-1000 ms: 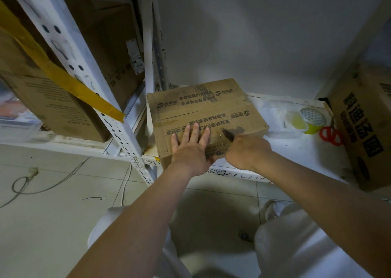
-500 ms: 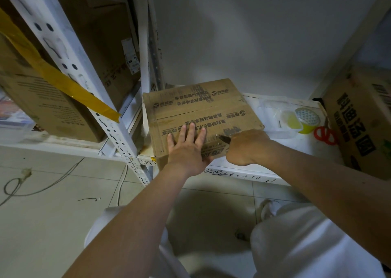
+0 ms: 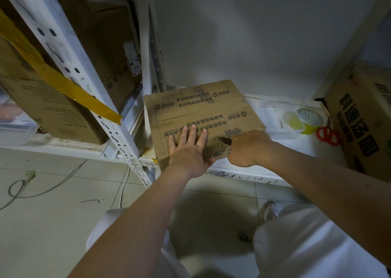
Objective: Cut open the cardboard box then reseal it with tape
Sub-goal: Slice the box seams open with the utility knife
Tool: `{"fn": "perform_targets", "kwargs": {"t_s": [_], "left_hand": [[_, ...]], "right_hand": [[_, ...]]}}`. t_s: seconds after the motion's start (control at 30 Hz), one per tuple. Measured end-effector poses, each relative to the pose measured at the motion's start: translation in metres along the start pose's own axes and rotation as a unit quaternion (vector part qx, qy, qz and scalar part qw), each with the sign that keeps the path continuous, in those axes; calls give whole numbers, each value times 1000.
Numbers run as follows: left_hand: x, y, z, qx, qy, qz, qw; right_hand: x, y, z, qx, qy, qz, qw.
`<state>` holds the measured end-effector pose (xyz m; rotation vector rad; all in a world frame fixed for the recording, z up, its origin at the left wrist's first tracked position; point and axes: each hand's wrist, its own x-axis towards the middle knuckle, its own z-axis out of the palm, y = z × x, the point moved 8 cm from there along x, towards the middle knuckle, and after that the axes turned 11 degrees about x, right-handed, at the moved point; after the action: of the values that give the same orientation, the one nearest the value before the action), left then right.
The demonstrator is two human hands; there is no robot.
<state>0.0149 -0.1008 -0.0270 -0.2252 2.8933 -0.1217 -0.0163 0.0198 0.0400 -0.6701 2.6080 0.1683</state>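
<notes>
Head view: left hand (image 3: 188, 150) lies flat and spread on the box (image 3: 203, 117). Right hand (image 3: 248, 147), fisted on a blade (image 3: 224, 140), points it left along the near edge.

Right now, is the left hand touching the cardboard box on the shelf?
Touching. The head view shows the left hand pressed flat, fingers spread, on the cardboard box top near its front edge.

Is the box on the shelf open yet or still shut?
Still shut: the cardboard box flaps lie flat, left hand pressing down; right hand holds the blade.
</notes>
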Motion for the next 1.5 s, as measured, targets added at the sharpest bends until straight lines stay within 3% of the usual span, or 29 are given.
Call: {"fn": "perform_targets", "kwargs": {"t_s": [0.4,0.67,0.83,1.03,1.3,1.4,1.5], "left_hand": [[-1,0,-1,-3,2,0,1000],[0,1,1,9,2,4,1000],[1,1,1,8,5,2,1000],[-1,0,0,2,-9,4,1000],[-1,1,1,3,-7,6,1000],[-2,1,2,5,-5,6,1000],[-1,1,0,3,-9,5,1000]], "right_hand": [[3,-5,-3,4,-83,3,997],[9,-14,-2,107,-158,-3,982],[10,-3,5,90,-44,-4,995],[4,10,31,194,79,14,978],[8,13,38,265,158,34,951],[20,10,10,291,192,30,937],[26,7,-17,268,183,13,946]]}}
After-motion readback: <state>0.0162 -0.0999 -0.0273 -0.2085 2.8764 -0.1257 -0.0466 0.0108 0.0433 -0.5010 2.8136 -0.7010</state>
